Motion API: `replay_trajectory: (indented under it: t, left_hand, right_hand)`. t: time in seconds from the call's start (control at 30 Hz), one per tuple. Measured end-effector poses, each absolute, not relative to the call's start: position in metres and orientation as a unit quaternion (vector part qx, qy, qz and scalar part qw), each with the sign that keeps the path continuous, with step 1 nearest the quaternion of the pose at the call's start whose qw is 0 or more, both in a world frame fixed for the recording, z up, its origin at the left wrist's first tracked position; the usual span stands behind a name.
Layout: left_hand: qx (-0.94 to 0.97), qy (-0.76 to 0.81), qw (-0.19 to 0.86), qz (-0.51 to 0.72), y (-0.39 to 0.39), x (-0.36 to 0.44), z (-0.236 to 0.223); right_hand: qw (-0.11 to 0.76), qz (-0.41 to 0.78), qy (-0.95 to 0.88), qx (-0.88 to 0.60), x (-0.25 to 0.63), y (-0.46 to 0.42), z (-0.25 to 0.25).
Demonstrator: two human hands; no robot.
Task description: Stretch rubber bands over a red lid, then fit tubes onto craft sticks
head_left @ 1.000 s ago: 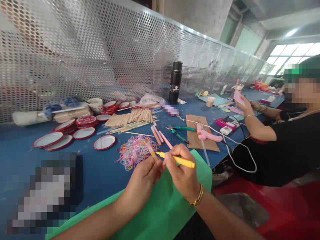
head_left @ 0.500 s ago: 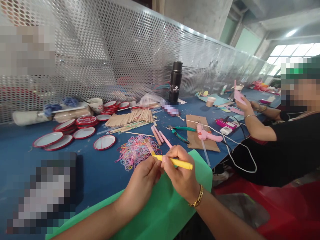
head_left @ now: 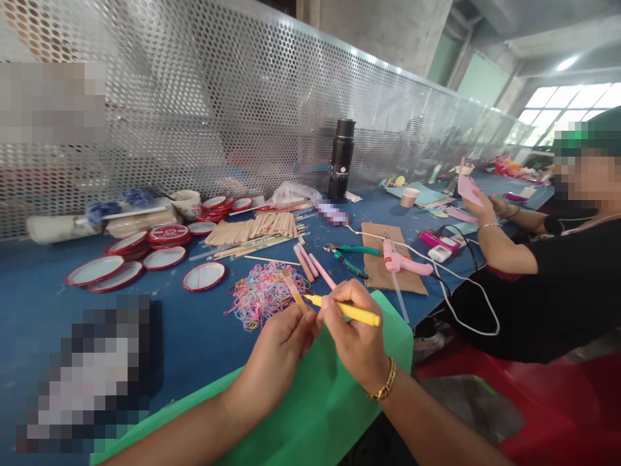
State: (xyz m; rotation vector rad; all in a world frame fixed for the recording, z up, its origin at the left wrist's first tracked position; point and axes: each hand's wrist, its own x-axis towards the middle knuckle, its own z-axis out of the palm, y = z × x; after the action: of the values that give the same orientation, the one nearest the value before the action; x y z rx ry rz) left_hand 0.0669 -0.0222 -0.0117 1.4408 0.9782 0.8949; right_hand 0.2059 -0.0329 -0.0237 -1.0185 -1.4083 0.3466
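Between the thumb and fingers of my left hand (head_left: 286,336) is a flat wooden craft stick (head_left: 294,288), tilted up and away, pinkish along its upper part and yellow lower down. My right hand (head_left: 354,330) grips a yellow marker (head_left: 352,312) like a pen, its tip pointing left, close beside the stick; whether it touches I cannot tell. Both hands are over a green sheet (head_left: 310,414) on the blue table. Just beyond my left hand lies a tangled heap of colourful rubber bands (head_left: 264,294). Several pink markers (head_left: 305,264) lie past my fingers.
Wooden sticks (head_left: 252,228) and red-rimmed lids (head_left: 204,276) spread to the left. Pliers (head_left: 352,257), a pink glue gun (head_left: 402,262) on cardboard (head_left: 381,233) and a white cable lie right. A black bottle (head_left: 342,162) stands behind. A co-worker (head_left: 524,272) sits at right holding pink paper.
The yellow marker has shifted slightly right, and its tip has come away from the stick, showing more of the yellow part. My left hand stays nearly in place.
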Motion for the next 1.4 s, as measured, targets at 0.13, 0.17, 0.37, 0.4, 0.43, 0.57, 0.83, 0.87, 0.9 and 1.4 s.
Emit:
replay_trajectory:
  t: [0.13,0.17,0.37,0.4,0.43,0.57,0.83,0.87,0.9,1.4]
  left_hand:
    - [0.593,0.413,0.573,0.387,-0.023,0.068,-0.008]
    - [0.59,0.414,0.575,0.387,-0.023,0.069,-0.007]
    - [0.6,0.41,0.573,0.378,-0.023,0.068,-0.009]
    - [0.595,0.409,0.577,0.381,-0.023,0.068,-0.009]
    - [0.591,0.408,0.581,0.383,-0.023,0.067,-0.01]
    - [0.595,0.412,0.576,0.38,-0.022,0.066,-0.014]
    - [0.594,0.41,0.578,0.38,-0.022,0.067,-0.014]
    - [0.592,0.413,0.578,0.38,-0.022,0.067,-0.013]
    - [0.593,0.416,0.576,0.379,-0.022,0.067,-0.013]
    - [0.596,0.399,0.587,0.375,-0.022,0.067,-0.012]
  right_hand:
    - [0.624,0.146,-0.643,-0.42,0.206,-0.033,-0.022]
    - [0.62,0.143,-0.648,-0.419,0.205,-0.033,-0.022]
    - [0.633,0.143,-0.618,-0.443,0.206,-0.033,-0.024]
    - [0.632,0.146,-0.624,-0.436,0.206,-0.033,-0.024]
    - [0.628,0.148,-0.633,-0.427,0.206,-0.034,-0.024]
    - [0.614,0.134,-0.65,-0.428,0.206,-0.034,-0.024]
    - [0.623,0.141,-0.645,-0.42,0.206,-0.034,-0.022]
    - [0.62,0.14,-0.65,-0.417,0.206,-0.034,-0.023]
    - [0.618,0.136,-0.651,-0.419,0.206,-0.034,-0.023]
    - [0.635,0.167,-0.621,-0.428,0.208,-0.037,-0.019]
